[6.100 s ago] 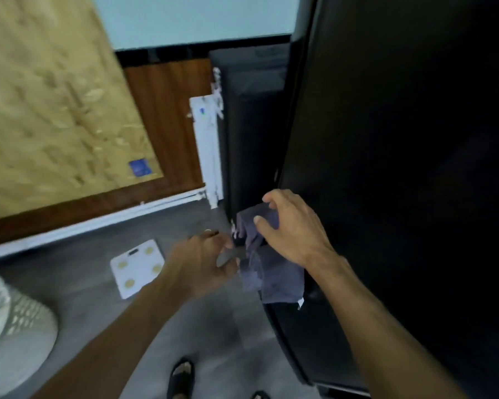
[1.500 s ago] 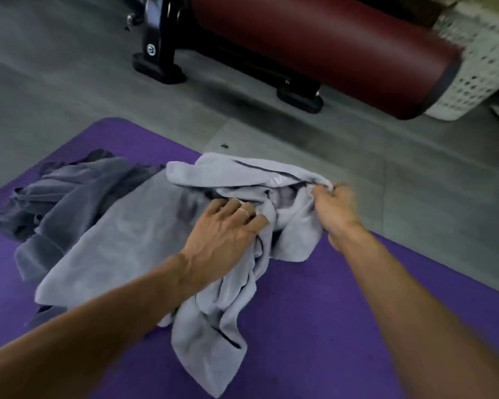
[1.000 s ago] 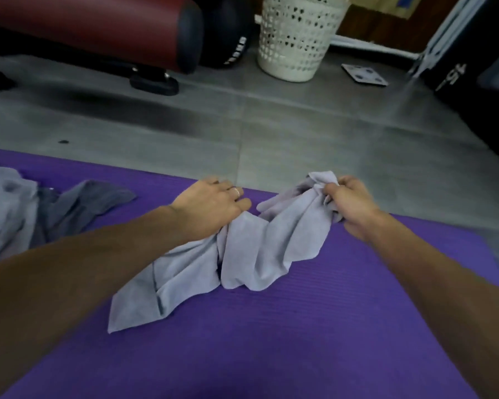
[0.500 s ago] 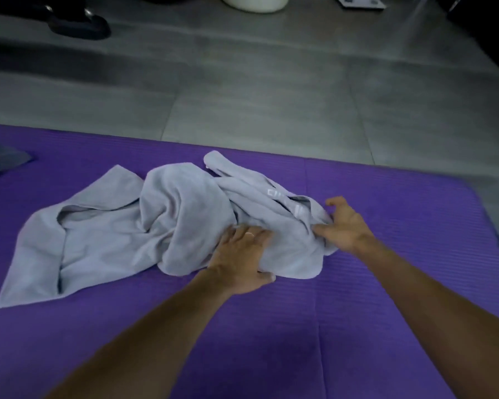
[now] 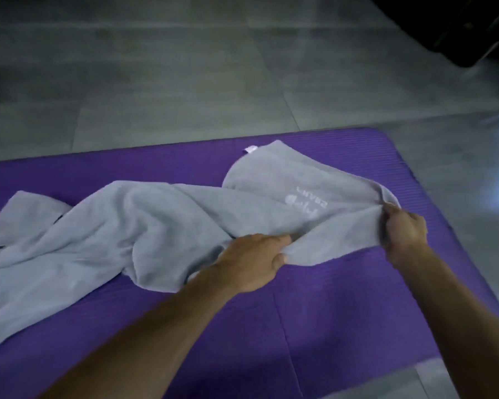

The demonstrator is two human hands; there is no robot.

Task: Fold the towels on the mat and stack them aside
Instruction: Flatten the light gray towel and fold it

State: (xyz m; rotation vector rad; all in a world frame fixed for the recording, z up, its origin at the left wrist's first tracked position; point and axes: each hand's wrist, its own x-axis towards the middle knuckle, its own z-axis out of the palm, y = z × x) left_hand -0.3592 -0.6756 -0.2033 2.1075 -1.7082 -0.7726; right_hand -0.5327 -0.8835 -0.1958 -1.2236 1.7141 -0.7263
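Note:
A long light grey towel lies rumpled across the purple mat, stretching from the left edge to the mat's right end. White lettering shows on its right part, and a small white tag sticks out at the far corner. My left hand pinches the towel's near edge at the middle of the mat. My right hand grips the towel's right end, bunched in the fist and lifted a little off the mat.
Grey floor tiles run beyond the mat and along its right side. Dark gym equipment stands at the top right corner. The mat's right edge lies just past my right hand.
The towel has been drawn out from a crumpled heap into a longer spread toward the right. My right hand has moved right with the towel's end; my left hand now pinches the near edge.

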